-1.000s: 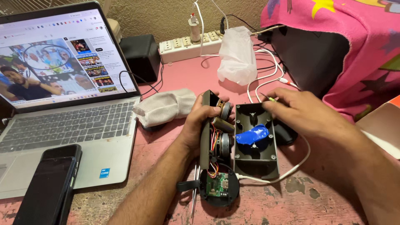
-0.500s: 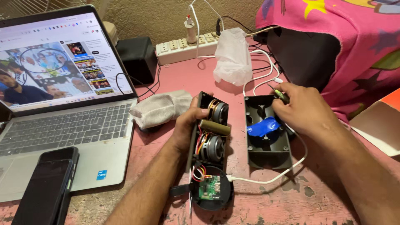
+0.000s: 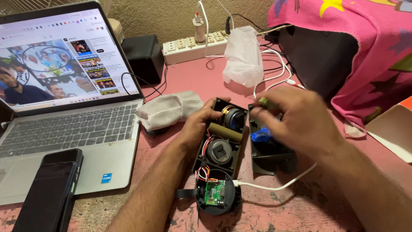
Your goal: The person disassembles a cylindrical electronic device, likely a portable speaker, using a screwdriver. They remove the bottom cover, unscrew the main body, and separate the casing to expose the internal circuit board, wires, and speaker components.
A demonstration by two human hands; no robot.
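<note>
From the head view, the left hand (image 3: 198,126) grips the side of the opened speaker half (image 3: 221,137), which lies on the pink tabletop (image 3: 180,81) with its drivers and wires showing. Just beside it, the right hand (image 3: 296,122) pinches a small green part (image 3: 263,102) over the rear shell (image 3: 272,152). A round circuit board (image 3: 215,193) lies below, a laptop (image 3: 64,116) to the left

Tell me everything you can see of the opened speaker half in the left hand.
The opened speaker half is a black plastic shell lying face-up on the pink table, tilted slightly. Inside sit two round drivers with a tan cylinder across them. Red and mixed wires run down to a round black end cap holding a green circuit board. The left hand grips its left edge.
</note>
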